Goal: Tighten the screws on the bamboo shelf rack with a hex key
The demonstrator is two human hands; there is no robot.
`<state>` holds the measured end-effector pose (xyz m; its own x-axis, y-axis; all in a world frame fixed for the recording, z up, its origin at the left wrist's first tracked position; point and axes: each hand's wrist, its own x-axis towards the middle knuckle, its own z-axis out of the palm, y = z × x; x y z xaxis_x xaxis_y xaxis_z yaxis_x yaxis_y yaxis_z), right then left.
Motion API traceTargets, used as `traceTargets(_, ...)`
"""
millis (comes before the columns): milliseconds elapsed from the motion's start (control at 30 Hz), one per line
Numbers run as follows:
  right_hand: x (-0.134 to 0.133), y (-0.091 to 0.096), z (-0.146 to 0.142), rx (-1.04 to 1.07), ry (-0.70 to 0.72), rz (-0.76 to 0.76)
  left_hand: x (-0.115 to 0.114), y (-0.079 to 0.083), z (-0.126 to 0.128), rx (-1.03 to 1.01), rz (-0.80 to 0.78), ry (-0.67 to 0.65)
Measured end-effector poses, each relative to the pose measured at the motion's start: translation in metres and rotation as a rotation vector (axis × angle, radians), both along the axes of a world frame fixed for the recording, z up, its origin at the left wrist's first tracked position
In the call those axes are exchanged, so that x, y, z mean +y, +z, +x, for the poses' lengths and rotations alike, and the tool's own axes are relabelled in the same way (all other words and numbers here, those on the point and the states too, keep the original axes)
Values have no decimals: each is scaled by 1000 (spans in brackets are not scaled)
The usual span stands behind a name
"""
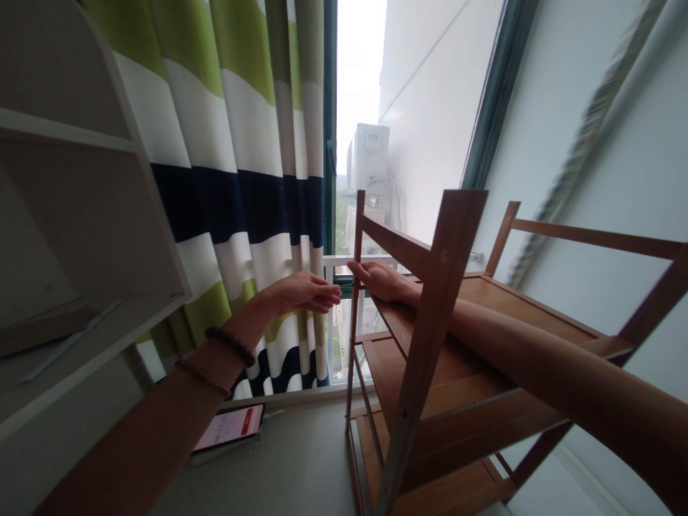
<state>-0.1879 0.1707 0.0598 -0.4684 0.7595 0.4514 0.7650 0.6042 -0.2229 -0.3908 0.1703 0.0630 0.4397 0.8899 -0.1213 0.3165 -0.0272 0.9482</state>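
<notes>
A brown wooden shelf rack (430, 344) with several tiers and slanting posts stands before the window. My right hand (379, 279) reaches across its top tier and is closed around the far left post, thumb on the post's outer side. To the left of that post is my left hand (306, 292), palm turned down and fingers stretched loosely toward it. A small gap seems to lie between those fingertips and the wood. I see nothing held in the left hand. Dark beads (231, 345) and a thin cord circle the left wrist.
A striped curtain (231, 201) hangs behind my left arm. White shelving (161, 287) fills the left side. Below my left forearm, a phone (236, 424) with a lit screen lies on a pale surface. A pale wall (634, 158) rises at the right, with a patterned strip along it.
</notes>
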Motion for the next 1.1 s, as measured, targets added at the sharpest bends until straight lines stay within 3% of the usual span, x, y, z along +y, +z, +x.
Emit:
traceTargets(133,2,-1,1,3,4,2,-2,0,1,-88,39,-21)
traceTargets(267,3,-2,1,21,16,-4,1,-13,-1,-219,190,-44)
traceTargets(333,2,-2,2,18,1,-2,5,-22,-4,-146,378,-28)
traceTargets(500,-2,1,0,16,-14,1,5,-41,-10,232,1090,11)
traceTargets(567,-3,2,-1,24,-12,-11,1,-45,-10,263,1218,-2)
traceTargets(633,-4,3,-1,24,-10,-17,-2,-47,-9,221,1190,14)
traceTargets(800,-6,4,-2,14,-10,-13,-7,-43,-1,28,796,26)
traceTargets(867,-7,4,-3,17,-6,-10,-10,-39,3,7,731,15)
traceTargets(967,-7,4,-3,17,-4,-4,-13,-32,11,110,810,40)
traceTargets(1100,-4,2,-1,3,0,3,-16,-23,22,382,1086,36)
